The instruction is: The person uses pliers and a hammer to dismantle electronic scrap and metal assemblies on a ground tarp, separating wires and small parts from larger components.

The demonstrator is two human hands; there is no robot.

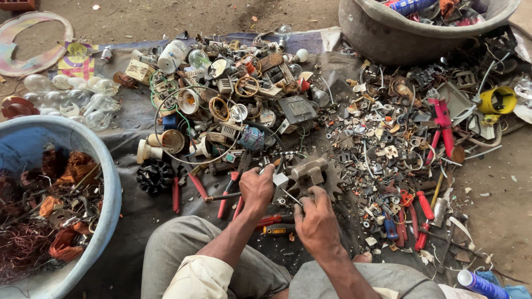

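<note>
1. Knees in grey trousers (183,249) fill the bottom of the view, with rolled pale sleeves above them.
2. Just beyond, the right hand (317,221) is curled around a thin metal tool (290,197) — its tip points up and left toward a small grey part (280,180).
3. The left hand (257,188) pinches that grey part between thumb and fingers, holding it against a worn gear block (311,171) lying on the dark sheet (133,113).
4. Red-handled pliers (228,194) lie just left of the left hand; a black-and-orange tool (280,228) sits between the two wrists.
5. More red-handled screwdrivers (413,213) lie to the right of the right hand, among small metal scraps.
6. Farther up the sheet spreads a heap of sockets, wire rings and lamp parts (233,94).
7. At the left stands a blue tub (108,177) holding copper wire — clear bulbs (72,99) lie behind it.
8. A grey basin (388,41) stands at the top right, and a yellow part (497,101) lies near the right edge.
9. A blue tube (479,285) lies at the bottom right corner.
</note>
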